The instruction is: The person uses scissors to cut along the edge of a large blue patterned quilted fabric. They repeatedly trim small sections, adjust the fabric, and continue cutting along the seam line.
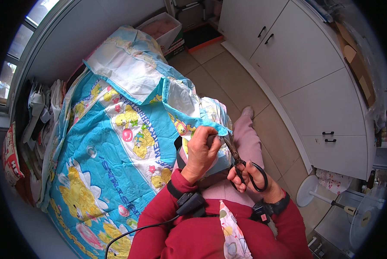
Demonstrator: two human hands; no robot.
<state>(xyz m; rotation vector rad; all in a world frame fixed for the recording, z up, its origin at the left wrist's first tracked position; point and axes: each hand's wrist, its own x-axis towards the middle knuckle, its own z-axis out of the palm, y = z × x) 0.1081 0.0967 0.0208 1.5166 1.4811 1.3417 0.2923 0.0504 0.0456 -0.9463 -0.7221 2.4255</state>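
Observation:
A large printed cloth (115, 136), turquoise and white with yellow bears, spreads over the surface to my left and across my lap. My left hand (201, 150) pinches the hemmed edge of this cloth near one end. In my right hand (258, 181) is a pair of black-handled scissors (234, 151), with fingers through the loops. Their blades point up and away from me, and the tips are at the cloth's edge just right of my left fingers. Whether the blades touch the fabric cannot be told.
White cabinets (309, 71) with black handles line the right side, beyond a tiled floor (219, 77). A cardboard box (167, 32) and an orange-rimmed tray (202, 36) lie ahead. Stacked clothes (41, 110) stand at left by the window. A white fan (363, 220) is at lower right.

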